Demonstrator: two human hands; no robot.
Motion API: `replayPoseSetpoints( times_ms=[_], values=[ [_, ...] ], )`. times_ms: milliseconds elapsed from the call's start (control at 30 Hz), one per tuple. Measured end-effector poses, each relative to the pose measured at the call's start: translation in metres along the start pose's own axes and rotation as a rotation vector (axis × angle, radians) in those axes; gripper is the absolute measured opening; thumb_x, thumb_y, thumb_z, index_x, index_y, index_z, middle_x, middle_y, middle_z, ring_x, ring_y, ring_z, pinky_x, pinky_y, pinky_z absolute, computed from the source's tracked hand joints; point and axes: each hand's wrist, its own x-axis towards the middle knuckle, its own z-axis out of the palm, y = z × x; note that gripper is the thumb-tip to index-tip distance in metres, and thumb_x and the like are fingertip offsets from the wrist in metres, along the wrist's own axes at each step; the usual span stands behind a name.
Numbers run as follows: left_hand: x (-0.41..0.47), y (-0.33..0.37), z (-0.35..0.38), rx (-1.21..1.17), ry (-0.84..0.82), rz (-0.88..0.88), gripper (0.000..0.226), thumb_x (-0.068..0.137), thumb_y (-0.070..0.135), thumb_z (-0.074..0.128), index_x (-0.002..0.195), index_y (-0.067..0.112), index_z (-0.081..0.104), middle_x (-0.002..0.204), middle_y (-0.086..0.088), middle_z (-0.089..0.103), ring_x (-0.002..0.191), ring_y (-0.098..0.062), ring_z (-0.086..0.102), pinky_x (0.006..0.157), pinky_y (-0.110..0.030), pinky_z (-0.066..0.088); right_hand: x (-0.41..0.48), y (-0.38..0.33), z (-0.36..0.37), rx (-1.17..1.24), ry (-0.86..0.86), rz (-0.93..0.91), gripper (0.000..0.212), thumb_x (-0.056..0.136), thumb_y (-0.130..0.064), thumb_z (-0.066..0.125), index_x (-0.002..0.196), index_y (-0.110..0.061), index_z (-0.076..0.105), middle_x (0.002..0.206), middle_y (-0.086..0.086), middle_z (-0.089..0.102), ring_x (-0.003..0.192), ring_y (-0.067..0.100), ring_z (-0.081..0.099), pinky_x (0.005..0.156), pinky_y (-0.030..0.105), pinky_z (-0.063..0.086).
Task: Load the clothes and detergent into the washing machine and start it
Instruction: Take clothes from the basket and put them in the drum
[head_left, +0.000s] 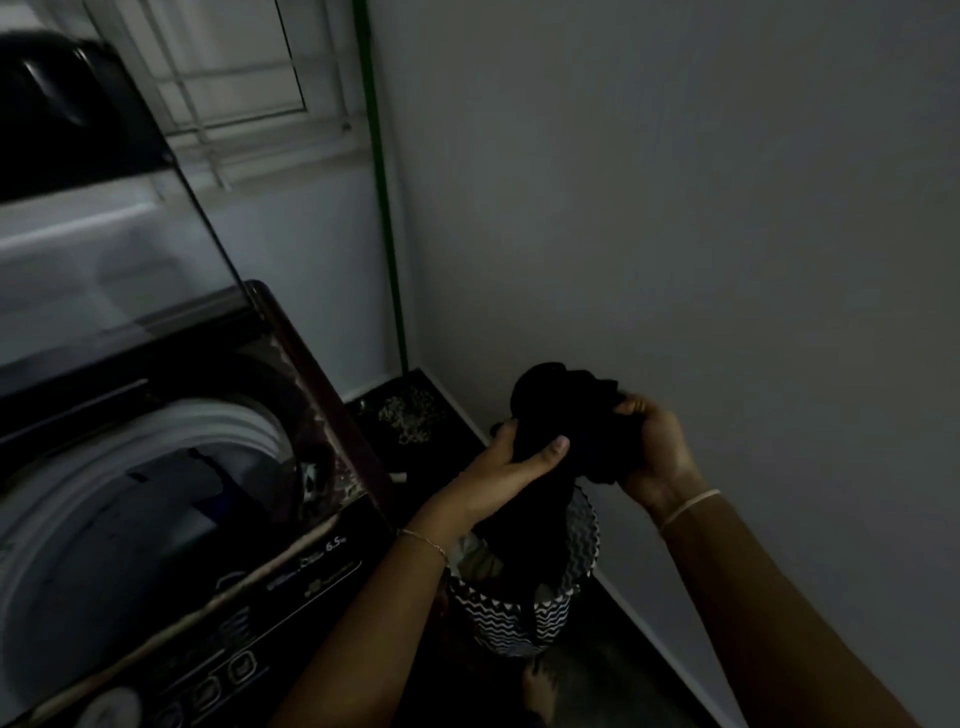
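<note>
Two hands, one black garment (566, 410): left hand (511, 465) and right hand (655, 446) both grip it, bunched, above one zigzag-patterned laundry basket (524, 618) on the floor. One top-load washing machine (291, 577) at left, lid (130, 218) raised, clothes inside drum.

both hands (511, 457) (655, 451) gripping black garment (563, 410)

Both forearms (363, 623) are bare. A thin chain bracelet (423, 540) sits at the wrist of the left hand (511, 457), a pale plain band (691, 506) at the right hand (657, 441).
</note>
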Motion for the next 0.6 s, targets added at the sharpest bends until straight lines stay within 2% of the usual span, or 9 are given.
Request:
replayPoseSetpoints(
  times_ms=[100,200,267,300,400,533,600],
  values=[
    [-0.017,0.003,0.0,0.103,-0.079,0.096,0.107,0.068,0.048,0.077,0.15,0.033,0.008,0.145,0.013,0.035,0.134,-0.006,0.035,0.113,-0.028,0.031,-0.022,-0.008,0.009,0.081,-0.064,-0.079,0.022,0.086,-0.008,0.033,0.076,-0.012,0.053,0.075,0.007,0.063,0.072,0.025,0.059,0.069,0.037,0.047],
    [-0.022,-0.005,0.002,0.228,-0.133,0.183,0.128,0.061,0.037,0.086,0.151,0.034,-0.005,0.154,0.016,0.016,0.14,-0.003,0.024,0.118,-0.028,0.024,-0.035,-0.011,0.014,0.163,-0.071,-0.124,0.011,0.068,-0.01,0.042,0.075,-0.013,0.05,0.082,0.009,0.058,0.077,0.028,0.055,0.073,0.039,0.045],
    [-0.021,-0.014,0.003,0.345,-0.081,0.181,0.148,0.05,0.049,0.089,0.142,0.042,-0.027,0.157,0.017,-0.006,0.145,-0.004,0.01,0.12,-0.03,0.018,-0.044,-0.013,0.018,0.205,-0.063,-0.147,0.013,0.062,-0.013,0.043,0.074,-0.014,0.048,0.081,0.009,0.056,0.076,0.028,0.054,0.07,0.037,0.045],
    [-0.019,-0.017,0.002,0.395,-0.042,0.181,0.153,0.044,0.057,0.089,0.131,0.049,-0.036,0.157,0.016,-0.017,0.146,-0.005,0.001,0.121,-0.034,0.015,-0.048,-0.015,0.02,0.221,-0.064,-0.158,0.013,0.062,-0.013,0.043,0.074,-0.014,0.048,0.08,0.009,0.056,0.075,0.027,0.054,0.068,0.036,0.045],
    [-0.011,-0.02,-0.002,0.443,0.041,0.211,0.149,0.034,0.067,0.085,0.103,0.061,-0.047,0.154,0.012,-0.031,0.146,-0.008,-0.015,0.122,-0.042,0.009,-0.063,-0.024,0.028,0.234,-0.051,-0.195,0.012,0.06,-0.016,0.041,0.072,-0.014,0.044,0.075,0.007,0.053,0.069,0.025,0.052,0.061,0.033,0.042],
    [-0.004,-0.004,-0.004,0.479,0.12,0.296,0.144,0.035,0.069,0.083,0.098,0.065,-0.046,0.154,0.01,-0.03,0.146,-0.013,-0.017,0.121,-0.046,0.006,-0.077,-0.039,0.035,0.211,-0.017,-0.205,0.009,0.059,-0.018,0.041,0.067,-0.016,0.039,0.071,0.006,0.05,0.064,0.024,0.049,0.054,0.027,0.043],
    [-0.001,0.009,-0.006,0.542,0.169,0.384,0.144,0.037,0.066,0.084,0.108,0.068,-0.041,0.153,0.013,-0.024,0.147,-0.018,-0.012,0.121,-0.048,0.005,-0.081,-0.043,0.038,0.241,-0.024,-0.204,0.007,0.059,-0.018,0.041,0.065,-0.018,0.038,0.066,0.006,0.05,0.063,0.024,0.048,0.058,0.028,0.044]
  ],
)
